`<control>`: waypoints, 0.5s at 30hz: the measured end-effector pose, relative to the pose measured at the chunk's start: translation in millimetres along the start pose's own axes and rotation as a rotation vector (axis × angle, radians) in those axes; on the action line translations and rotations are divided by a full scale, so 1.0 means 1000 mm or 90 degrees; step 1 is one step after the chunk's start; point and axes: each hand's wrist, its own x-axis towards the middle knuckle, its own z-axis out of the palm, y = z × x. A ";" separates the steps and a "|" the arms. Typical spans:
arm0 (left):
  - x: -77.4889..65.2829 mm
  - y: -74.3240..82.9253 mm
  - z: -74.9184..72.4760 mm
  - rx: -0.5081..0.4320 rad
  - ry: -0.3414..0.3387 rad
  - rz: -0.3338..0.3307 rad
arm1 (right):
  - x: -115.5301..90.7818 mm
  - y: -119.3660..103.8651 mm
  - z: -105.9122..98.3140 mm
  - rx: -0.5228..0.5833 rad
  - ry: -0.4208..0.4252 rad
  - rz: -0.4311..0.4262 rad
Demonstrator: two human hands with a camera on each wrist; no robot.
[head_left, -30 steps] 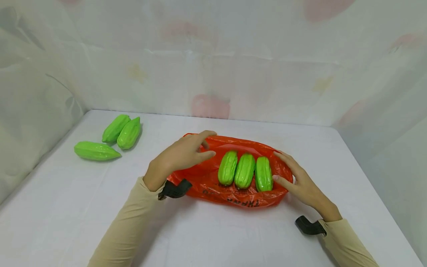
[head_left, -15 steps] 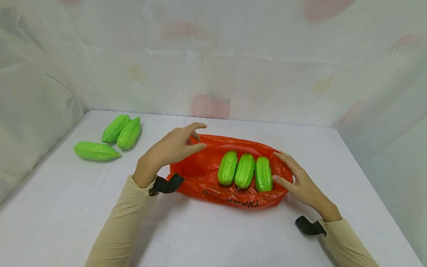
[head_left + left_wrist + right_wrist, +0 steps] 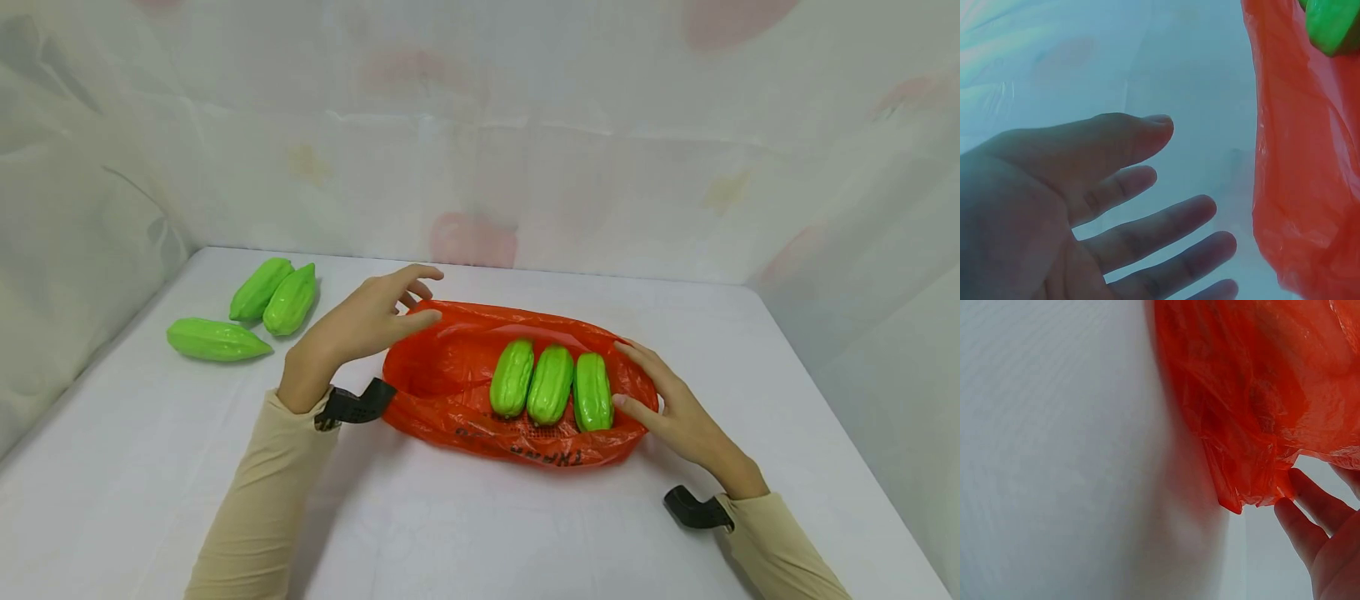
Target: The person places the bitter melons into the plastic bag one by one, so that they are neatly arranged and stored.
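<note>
In the head view, a red plastic bag (image 3: 450, 417) lies with its mouth spread wide, holding three bright green, ridged, gourd-like vegetables (image 3: 551, 385) side by side in its right half. My left hand (image 3: 360, 321) is over the bag's left end, fingers spread and nothing in them. The left wrist view shows those fingers apart from the red plastic. At the right end, my right hand (image 3: 678, 417) touches the bag's rim with extended fingers and thumb, the thumb near the rightmost vegetable. Part of the right hand is cut off in the right wrist view.
Three more green ridged vegetables (image 3: 217, 339) lie at the back left of the white-covered table (image 3: 480, 533). A pale patterned cloth (image 3: 480, 167) hangs behind the table and along both sides. Black wrist mounts (image 3: 697, 507) stick out from both sleeves.
My left hand has drawn back to the left and slightly up, uncovering the bag's left end. The right hand, the bag and the vegetables look unmoved.
</note>
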 end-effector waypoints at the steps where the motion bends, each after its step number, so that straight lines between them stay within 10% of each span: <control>1: 0.000 -0.001 -0.001 -0.001 0.002 0.001 | 0.000 0.000 0.000 0.000 0.000 0.000; 15: -0.003 -0.024 -0.012 0.007 0.051 -0.026 | 0.000 0.001 0.000 -0.006 0.001 -0.003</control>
